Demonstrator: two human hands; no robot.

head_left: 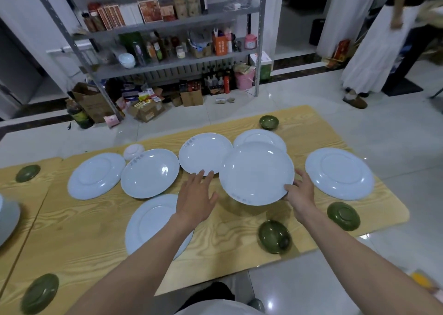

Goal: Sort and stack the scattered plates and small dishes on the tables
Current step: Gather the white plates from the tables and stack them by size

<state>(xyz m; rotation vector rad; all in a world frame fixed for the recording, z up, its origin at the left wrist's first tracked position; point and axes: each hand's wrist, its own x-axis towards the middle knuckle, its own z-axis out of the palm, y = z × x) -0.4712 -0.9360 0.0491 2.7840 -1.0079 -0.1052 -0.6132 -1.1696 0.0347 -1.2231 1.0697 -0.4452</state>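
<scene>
My right hand [300, 193] grips the near right rim of a white plate [255, 173] and holds it lifted above the wooden table [96, 230]; its shadow falls underneath. My left hand [196, 198] hovers open, fingers straight, reaching toward the near edge of an upright white plate [203, 152]. Several more white plates lie around: an upright one [149, 173], face-down ones at the left [96, 175], right [339, 173] and near [148, 223], and one behind the lifted plate [260, 137]. Small green dishes [274, 236] [343, 216] [269, 122] are scattered about.
More green dishes lie at the left [27, 173] and near left [39, 293]. A small white bowl [133, 151] sits upside down at the back. A white dish [7, 218] pokes in at the left edge. Cluttered shelves [167, 39] stand beyond; a person [374, 51] stands at the far right.
</scene>
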